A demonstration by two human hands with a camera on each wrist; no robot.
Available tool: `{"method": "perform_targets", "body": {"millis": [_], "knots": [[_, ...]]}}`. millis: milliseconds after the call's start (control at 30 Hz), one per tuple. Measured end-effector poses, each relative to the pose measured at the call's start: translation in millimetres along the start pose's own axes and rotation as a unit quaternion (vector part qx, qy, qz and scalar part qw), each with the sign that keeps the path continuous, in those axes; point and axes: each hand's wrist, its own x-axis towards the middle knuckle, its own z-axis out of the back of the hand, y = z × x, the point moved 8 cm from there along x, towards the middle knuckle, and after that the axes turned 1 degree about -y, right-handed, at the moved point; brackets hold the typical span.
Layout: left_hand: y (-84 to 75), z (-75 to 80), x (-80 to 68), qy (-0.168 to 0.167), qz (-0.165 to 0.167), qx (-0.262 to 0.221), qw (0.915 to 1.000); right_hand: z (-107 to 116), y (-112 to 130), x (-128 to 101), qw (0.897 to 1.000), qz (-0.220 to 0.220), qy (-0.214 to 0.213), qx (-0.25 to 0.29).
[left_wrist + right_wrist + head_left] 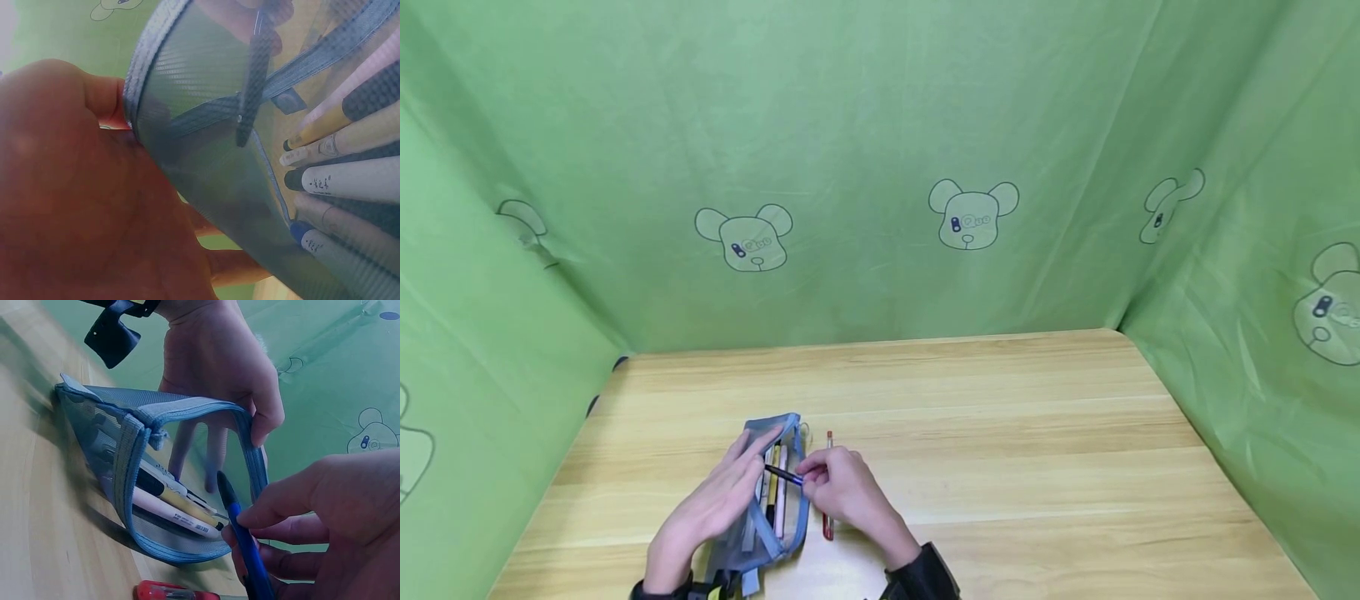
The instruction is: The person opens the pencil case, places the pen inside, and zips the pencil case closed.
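A blue mesh pencil case (801, 525) with a zip edge lies on the table, its mouth spread wide. My left hand (718, 498) holds the case's left side, the thumb on the zip edge and the fingers behind the mesh (215, 394). Between the thumb and fingers of my right hand (847, 490) is a blue pen (250, 556) with a dark tip end. That end points into the mouth of the case. Inside lie several pens and markers, among them a pink pen (172, 512), a yellow and black pen (187, 506) and a white marker (350, 178).
A red and clear pen (828, 525) lies on the wooden table (1000, 433) just right of the case, partly behind my right hand. Green cloth (865, 283) with bear-head prints hangs behind the table and along both sides.
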Motion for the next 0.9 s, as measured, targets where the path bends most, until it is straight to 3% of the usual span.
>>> {"method": "perform_targets", "body": {"millis": [733,900], "knots": [[-0.2,1.2,0.0,0.004,0.004,-0.002,1.0000,-8.2,-1.2,6.5,0.997,-0.002,-0.026,0.072],[0.8,0.1,-0.1,0.011,0.014,-0.001,0.9998,-16.9,-3.3,8.7,0.992,-0.022,-0.027,0.123]]}}
